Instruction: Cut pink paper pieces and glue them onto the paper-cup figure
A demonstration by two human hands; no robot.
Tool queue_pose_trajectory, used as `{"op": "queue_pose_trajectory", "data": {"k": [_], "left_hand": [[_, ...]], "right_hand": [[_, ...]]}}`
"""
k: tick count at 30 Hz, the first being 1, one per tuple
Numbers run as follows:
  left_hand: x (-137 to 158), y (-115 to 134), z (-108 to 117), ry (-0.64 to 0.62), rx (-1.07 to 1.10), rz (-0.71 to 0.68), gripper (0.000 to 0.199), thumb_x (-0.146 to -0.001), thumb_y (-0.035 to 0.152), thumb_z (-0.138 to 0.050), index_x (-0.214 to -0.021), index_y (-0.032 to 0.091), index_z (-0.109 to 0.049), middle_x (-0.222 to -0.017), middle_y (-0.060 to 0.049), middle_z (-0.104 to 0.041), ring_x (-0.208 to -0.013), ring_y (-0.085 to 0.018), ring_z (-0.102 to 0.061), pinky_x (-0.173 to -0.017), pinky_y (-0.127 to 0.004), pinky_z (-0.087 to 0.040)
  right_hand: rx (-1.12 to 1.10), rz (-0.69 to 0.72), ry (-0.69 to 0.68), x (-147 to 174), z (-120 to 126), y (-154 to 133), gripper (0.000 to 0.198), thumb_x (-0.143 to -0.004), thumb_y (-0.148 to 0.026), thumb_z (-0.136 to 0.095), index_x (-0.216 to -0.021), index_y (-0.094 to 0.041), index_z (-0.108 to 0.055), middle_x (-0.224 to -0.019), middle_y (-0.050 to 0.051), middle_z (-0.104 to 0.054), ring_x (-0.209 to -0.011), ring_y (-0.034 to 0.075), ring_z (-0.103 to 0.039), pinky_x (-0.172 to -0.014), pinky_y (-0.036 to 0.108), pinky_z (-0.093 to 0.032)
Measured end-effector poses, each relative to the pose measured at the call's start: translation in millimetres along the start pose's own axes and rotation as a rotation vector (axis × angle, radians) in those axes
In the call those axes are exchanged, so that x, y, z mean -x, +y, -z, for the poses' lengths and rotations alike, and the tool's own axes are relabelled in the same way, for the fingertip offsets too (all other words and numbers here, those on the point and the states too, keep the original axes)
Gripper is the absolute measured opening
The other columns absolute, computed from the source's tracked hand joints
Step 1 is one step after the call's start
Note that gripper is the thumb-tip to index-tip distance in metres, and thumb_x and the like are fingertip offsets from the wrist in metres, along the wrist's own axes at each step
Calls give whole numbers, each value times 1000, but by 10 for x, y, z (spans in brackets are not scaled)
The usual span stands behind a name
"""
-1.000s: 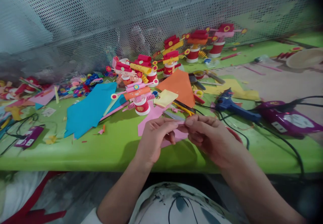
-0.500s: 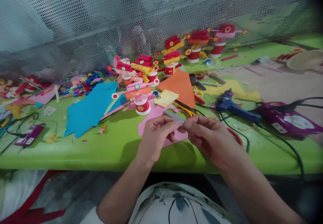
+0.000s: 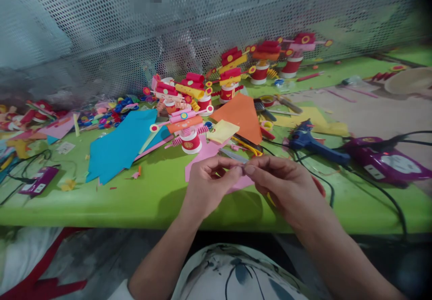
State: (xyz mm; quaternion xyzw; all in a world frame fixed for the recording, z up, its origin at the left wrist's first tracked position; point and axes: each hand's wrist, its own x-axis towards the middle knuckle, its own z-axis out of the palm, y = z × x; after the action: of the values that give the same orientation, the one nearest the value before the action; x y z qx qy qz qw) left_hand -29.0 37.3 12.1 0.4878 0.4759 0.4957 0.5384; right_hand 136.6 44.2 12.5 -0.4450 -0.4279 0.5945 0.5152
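My left hand [image 3: 211,183] and my right hand [image 3: 285,183] meet fingertip to fingertip above the table's front part, both in a pinch. Whatever lies between the fingertips is too small to make out. Under and behind them are pink paper [image 3: 197,162] and a scissors blade [image 3: 233,156], partly covered by the hands. Just beyond my left hand stands a small paper figure [image 3: 191,140] with a red and white cup body, coiled pink arms and a rolled-paper hat. Yellow paper [image 3: 222,131] and orange paper [image 3: 241,115] lie past the fingers.
A blue glue gun [image 3: 317,144] and a purple power strip [image 3: 388,162] with black cables lie at right. Blue paper [image 3: 121,144] is at left. Several similar figures [image 3: 231,86] stand farther back, before a perforated metal screen [image 3: 202,16]. Another purple power strip [image 3: 39,180] sits far left.
My hands have shifted very slightly and the fingers of both have rolled a little, still pinched together. The things on the table stay where they were.
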Motion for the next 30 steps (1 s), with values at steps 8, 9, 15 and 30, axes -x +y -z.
{"op": "queue_pose_trajectory", "data": {"k": [8, 9, 15, 30], "left_hand": [[2, 36, 4, 60, 88, 31, 17, -81, 36, -87, -88, 20, -86, -79, -4, -80, -68, -9, -65, -58, -15, -52], [3, 37, 4, 62, 90, 36, 17, -81, 35, -87, -89, 21, -86, -80, -4, -80, -69, -9, -66, -58, -15, -52], [-3, 12, 0, 54, 79, 26, 14, -82, 33, -87, -89, 21, -87, -80, -3, -80, -68, -9, -65, -59, -16, -52], [22, -2, 25, 83, 35, -2, 25, -81, 44, -88, -96, 25, -88, -88, -5, -82, -69, -10, -63, -59, -18, -55]], "right_hand": [[127, 89, 8, 27, 66, 22, 25, -71, -42, -96, -89, -28, -87, -78, 2, -76, -56, 7, -51, -48, 18, -37], [160, 107, 23, 30, 67, 17, 24, -73, -42, -95, -90, -27, -87, -77, 1, -76, -55, 7, -50, -47, 19, -37], [336, 245, 97, 54, 25, -20, 19, -78, -41, -88, -88, -25, -84, -76, 2, -78, -57, 11, -58, -49, 22, -43], [681, 625, 181, 102, -18, 9, 7, -93, -29, -78, -90, -23, -73, -77, -2, -72, -59, 10, -60, -55, 24, -46]]}}
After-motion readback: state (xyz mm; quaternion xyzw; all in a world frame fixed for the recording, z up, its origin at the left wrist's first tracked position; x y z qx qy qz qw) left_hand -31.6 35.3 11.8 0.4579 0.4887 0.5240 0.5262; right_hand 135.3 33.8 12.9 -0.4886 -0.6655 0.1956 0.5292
